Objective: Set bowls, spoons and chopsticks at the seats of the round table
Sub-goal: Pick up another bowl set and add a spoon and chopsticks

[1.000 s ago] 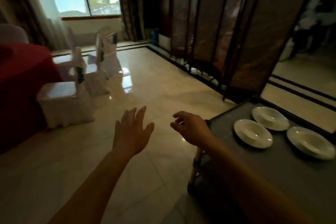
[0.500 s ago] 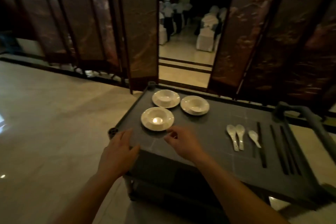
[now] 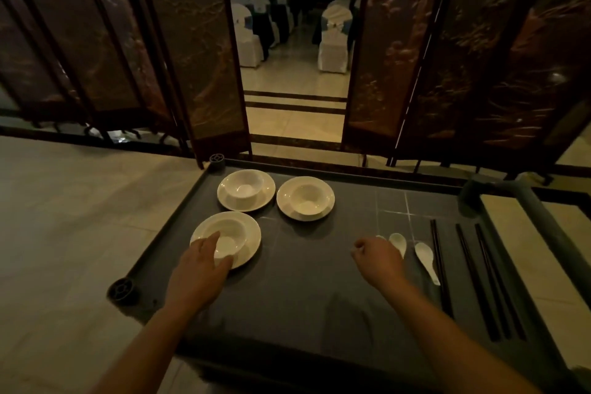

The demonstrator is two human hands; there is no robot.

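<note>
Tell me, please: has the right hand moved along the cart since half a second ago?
Yes. The right hand has gone rightward over the cart, away from the nearest bowl where it was, and now sits at the spoons.

The right hand hides most of one small white ceramic spoon; only its tip shows.
</note>
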